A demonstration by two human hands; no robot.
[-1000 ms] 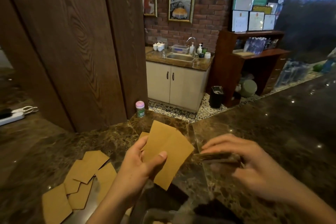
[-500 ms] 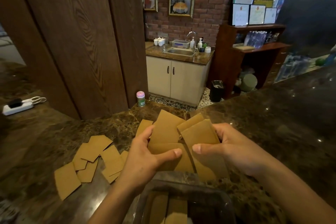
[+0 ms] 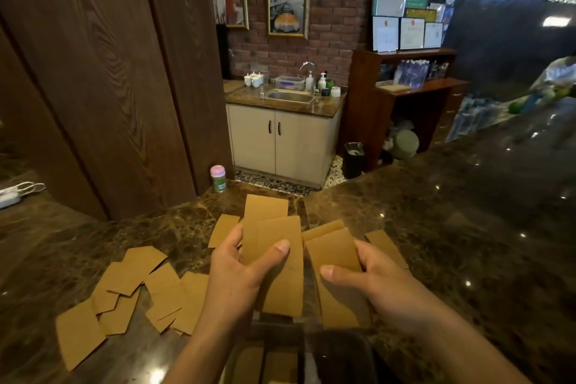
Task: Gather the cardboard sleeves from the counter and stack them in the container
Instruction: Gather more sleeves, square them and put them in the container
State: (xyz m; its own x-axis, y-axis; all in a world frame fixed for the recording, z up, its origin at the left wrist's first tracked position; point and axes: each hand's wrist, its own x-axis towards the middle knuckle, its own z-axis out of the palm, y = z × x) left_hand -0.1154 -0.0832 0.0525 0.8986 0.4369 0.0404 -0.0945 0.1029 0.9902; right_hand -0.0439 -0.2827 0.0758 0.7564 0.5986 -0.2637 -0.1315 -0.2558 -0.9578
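The left hand point(image 3: 237, 274) gripped the left bunch of sleeves point(image 3: 274, 237), a fan of flat brown cardboard pieces, with its thumb pressed across the front and its fingers curled behind. This bunch was held upright just beyond the far rim of the container point(image 3: 349, 349). Beside it, also just beyond the container, the right hand point(image 3: 383, 284) pinched the right bunch of sleeves point(image 3: 333, 249), thumb in front and fingers wrapped round the outer edge. The two bunches stood close together, with a narrow gap between them.

The container was a dark tub on the bench point(image 3: 452, 227), nearest the person, and the stacked sleeves point(image 3: 265, 362) lay flat inside its left part. To the left of the container the loose sleeves point(image 3: 131, 287) lay scattered and overlapping on the bench. One single sleeve point(image 3: 388, 248) lay flat beyond the container to the right, partly behind the right hand. Far beyond the container, at the bench's edge, stood a small jar point(image 3: 218, 178) with a pink lid.
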